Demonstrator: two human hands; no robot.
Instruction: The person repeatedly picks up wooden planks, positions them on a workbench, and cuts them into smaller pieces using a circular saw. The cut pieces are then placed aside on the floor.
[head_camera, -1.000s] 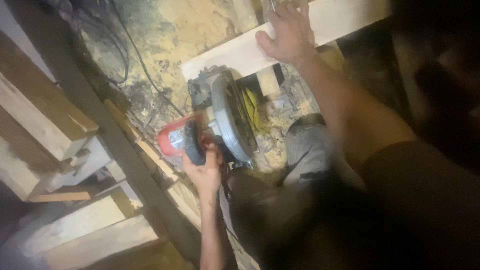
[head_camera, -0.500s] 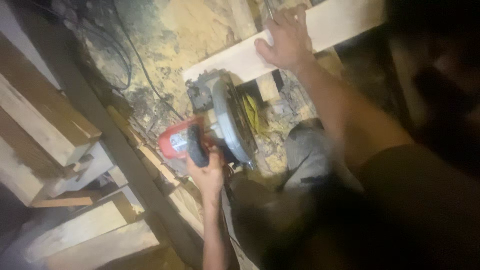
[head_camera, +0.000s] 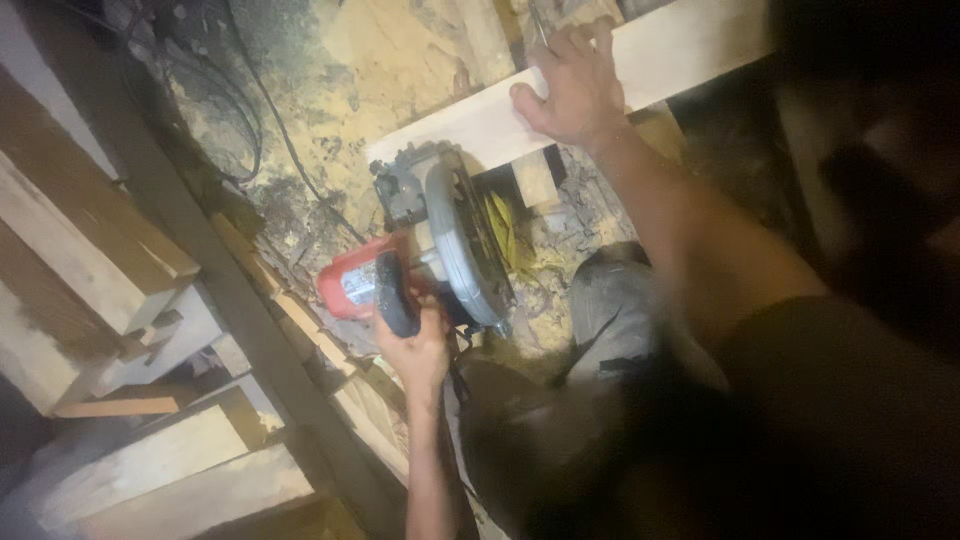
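My left hand (head_camera: 415, 345) grips the black handle of a circular saw (head_camera: 430, 250) with a red body and a grey blade guard. The saw's front sits against the near end of a pale wooden plank (head_camera: 480, 125) that runs up to the right. Further along that plank my right hand (head_camera: 570, 85) lies flat on it, fingers spread. A small wood block (head_camera: 535, 180) sits under the plank beside the blade. My knee in grey trousers (head_camera: 605, 305) is just right of the saw.
The ground is covered in sawdust and scraps (head_camera: 370, 80), and black cables (head_camera: 250, 130) trail across it at upper left. Stacked timbers (head_camera: 90, 260) and more planks (head_camera: 170, 470) fill the left side. A dark beam (head_camera: 220, 290) runs diagonally past them.
The saw and my left hand have shifted slightly toward the plank's end. My right hand stays pressed on the plank.
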